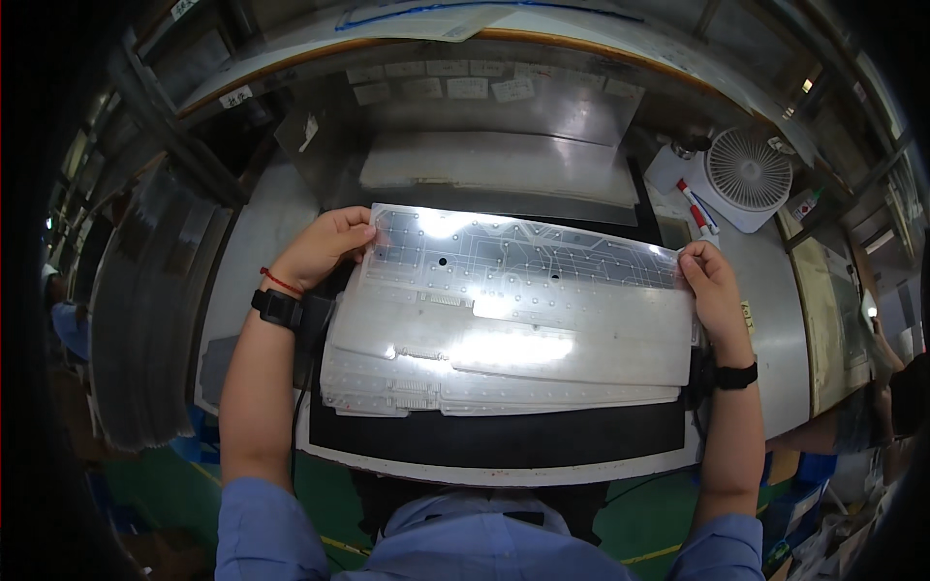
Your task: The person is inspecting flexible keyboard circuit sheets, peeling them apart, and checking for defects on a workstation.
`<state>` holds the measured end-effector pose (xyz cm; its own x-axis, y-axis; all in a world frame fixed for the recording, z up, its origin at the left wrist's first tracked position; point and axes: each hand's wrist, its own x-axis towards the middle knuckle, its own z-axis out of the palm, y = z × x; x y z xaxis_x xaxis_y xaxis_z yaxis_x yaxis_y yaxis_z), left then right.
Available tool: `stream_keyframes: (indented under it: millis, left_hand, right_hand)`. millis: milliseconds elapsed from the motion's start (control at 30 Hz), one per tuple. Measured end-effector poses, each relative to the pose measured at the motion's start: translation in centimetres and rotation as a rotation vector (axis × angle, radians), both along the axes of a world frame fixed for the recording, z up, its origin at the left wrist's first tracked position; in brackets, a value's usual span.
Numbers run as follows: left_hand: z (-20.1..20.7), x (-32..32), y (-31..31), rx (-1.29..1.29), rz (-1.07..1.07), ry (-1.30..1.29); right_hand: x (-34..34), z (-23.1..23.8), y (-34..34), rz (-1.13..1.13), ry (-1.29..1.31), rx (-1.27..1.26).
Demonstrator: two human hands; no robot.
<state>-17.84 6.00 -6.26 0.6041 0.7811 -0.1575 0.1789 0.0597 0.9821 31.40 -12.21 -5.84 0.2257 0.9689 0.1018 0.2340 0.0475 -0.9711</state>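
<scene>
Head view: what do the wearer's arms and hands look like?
The left hand and right hand are gloveless. The left wrist wears a red cord and boxy black band; the right, another black band. Blue sleeves leave the forearms uncovered.

1. Shelf (291, 53), front edge, left end: a white label (235, 96) with bold dark characters.
2. Above that end of the shelf, on a rack frame: another white label (182, 8) with dark characters, tilted.
3. Beneath the shelf, on the grey panel (542, 116): rows of pale paper slips (447, 68), their writing too faint to read.
4. Well below the shelf's right half: a small yellowish label (747, 315) with dark marks, too small to read; its support is unclear.
</scene>
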Motion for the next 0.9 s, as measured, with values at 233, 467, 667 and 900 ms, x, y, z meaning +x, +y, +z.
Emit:
stream_keyframes:
  millis: [233,467,667,900]
  left_hand:
    - [0.2,0.3,-0.4,0.05,-0.022,0.017]
    - [-1.2,0.0,0.9,-0.032,0.065,-0.127]
    - [-1.8,-1.3,2.2,-0.092,0.218,-0.246]
    - [-1.5,-0.3,1.7,-0.106,0.407,-0.418]
  right_hand:
    - [-0.5,0.0,0.2,-0.025,0.049,0.031]
    - [-0.9,-0.1,0.3,-0.057,0.069,0.071]
    - [-2.0,1.7,-0.7,-0.032,0.056,-0.064]
    - [-1.5,2.7,-1.4,0.185,-0.394,-0.267]
